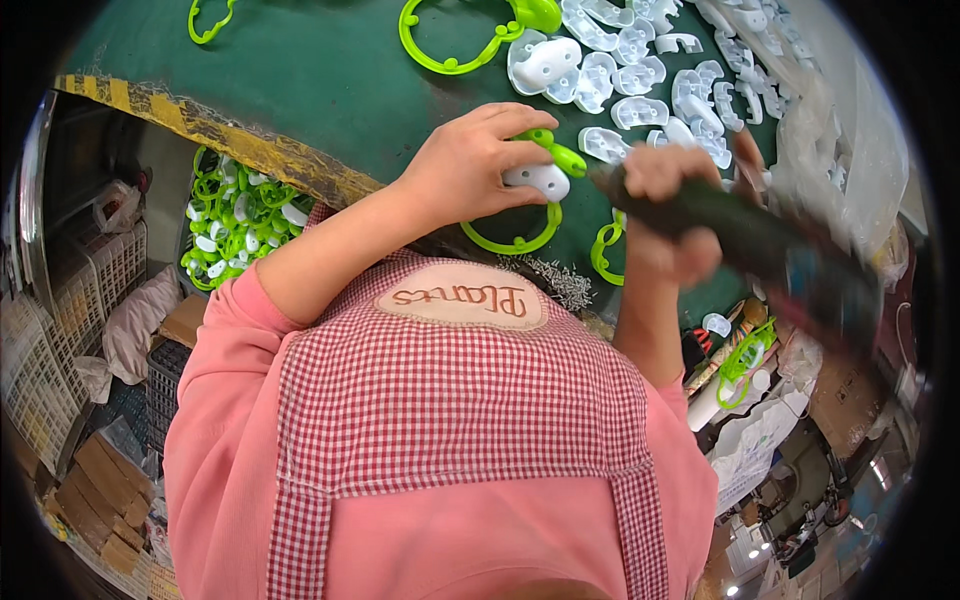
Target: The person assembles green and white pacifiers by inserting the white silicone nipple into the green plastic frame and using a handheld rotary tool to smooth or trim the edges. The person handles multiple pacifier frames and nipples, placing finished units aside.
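On the green table [330, 80], just past its yellow-and-black striped edge [200, 125], the left hand [470, 165] presses down on a white moulded piece [540, 180] with a green plastic part [560, 155] fitted to it, fingers curled over the top and thumb side against the table; the white piece shows beyond the fingertips, so the hand is closed around it rather than spread flat. A green ring [515, 240] curves out from under that piece toward the person's chest. Just to the right of the white piece, the right hand [665, 215] is wrapped tight around the handle of a dark power screwdriver [760, 250], whose body runs down and to the right, blurred; its tip end lies near the white piece, but whether it touches cannot be told. Between the white piece and the person's checked apron [450, 400], a small heap of metal screws [560, 280] lies on the table. Beyond the white piece, farther up the table, a spread of loose white shells [640, 80] covers the surface, with a large green ring part [450, 45] to their left. Below the table edge, to the left of the left forearm, a bin of finished green-and-white pieces [235, 215] sits low down.
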The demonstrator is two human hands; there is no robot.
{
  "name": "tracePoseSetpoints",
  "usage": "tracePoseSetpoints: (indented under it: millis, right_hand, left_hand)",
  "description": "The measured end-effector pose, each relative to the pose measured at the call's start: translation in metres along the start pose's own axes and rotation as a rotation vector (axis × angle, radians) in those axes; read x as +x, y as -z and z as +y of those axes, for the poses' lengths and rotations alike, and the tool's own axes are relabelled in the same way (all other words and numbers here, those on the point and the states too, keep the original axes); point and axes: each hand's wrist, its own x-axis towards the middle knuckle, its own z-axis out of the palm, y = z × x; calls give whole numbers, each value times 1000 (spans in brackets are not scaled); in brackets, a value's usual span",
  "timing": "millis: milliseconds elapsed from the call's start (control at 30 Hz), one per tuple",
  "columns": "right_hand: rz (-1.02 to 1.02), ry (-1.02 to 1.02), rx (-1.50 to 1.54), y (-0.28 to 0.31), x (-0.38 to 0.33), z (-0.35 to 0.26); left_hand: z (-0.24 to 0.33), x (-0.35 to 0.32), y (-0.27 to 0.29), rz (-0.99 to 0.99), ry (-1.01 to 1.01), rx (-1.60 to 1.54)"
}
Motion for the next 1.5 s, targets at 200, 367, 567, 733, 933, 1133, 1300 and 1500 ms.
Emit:
tracePoseSetpoints:
  millis: [200,367,567,733,933,1133,1300,1500]
  right_hand:
    - [231,-133,63,6,-59,6]
    - [260,-60,100,3,-64,3]
    - [148,94,273,5,-43,-36]
    - [-2,111,182,5,-36,-42]
    - [-16,87,197,-12,-26,-39]
    - [-41,112,-104,-20,-1,-30]
    - [-20,75,-105,-40,24,-19]
    - [-70,-14,-159,-43,26,7]
  left_hand:
    - [4,3,3,-45,3,36]
    - [21,4,9,41,-92,126]
    - [37,-3,-17,-105,-246,140]
    - [34,-6,-17,-13,-302,174]
    - [36,-6,-6,-15,-284,311]
    - [20,-3,23,129,-33,235]
    - [1,-5,6,79,-27,104]
    - [-2,-5,5,103,-22,43]
